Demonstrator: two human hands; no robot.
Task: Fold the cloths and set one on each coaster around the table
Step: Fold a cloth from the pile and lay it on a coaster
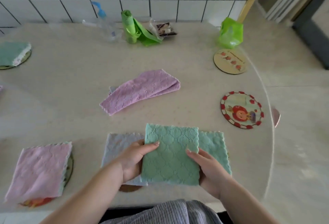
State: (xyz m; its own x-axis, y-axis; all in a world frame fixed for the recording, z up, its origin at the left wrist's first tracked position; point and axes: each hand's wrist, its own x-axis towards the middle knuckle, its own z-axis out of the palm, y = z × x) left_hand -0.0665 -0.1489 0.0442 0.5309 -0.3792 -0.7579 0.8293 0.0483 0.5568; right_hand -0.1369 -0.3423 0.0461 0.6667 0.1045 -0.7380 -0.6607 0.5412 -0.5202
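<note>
A folded green cloth [170, 154] is held just above the near edge of the table [71, 90]. The left hand [132, 161] grips its left edge, thumb on top; the right hand [208, 168] grips its right edge, thumb on top too. Beneath it lie a pale blue cloth [119, 145] to the left and another green cloth [213, 145] to the right. A folded pink cloth [41, 168] covers a coaster [69, 170] at near left. A loosely folded purple cloth [140, 91] lies mid-table. Two bare coasters sit at right: a red-rimmed coaster [242, 110] and a tan coaster [230, 61] beside a green bag [230, 32]. At far left, a teal cloth [13, 53] rests on another coaster.
</note>
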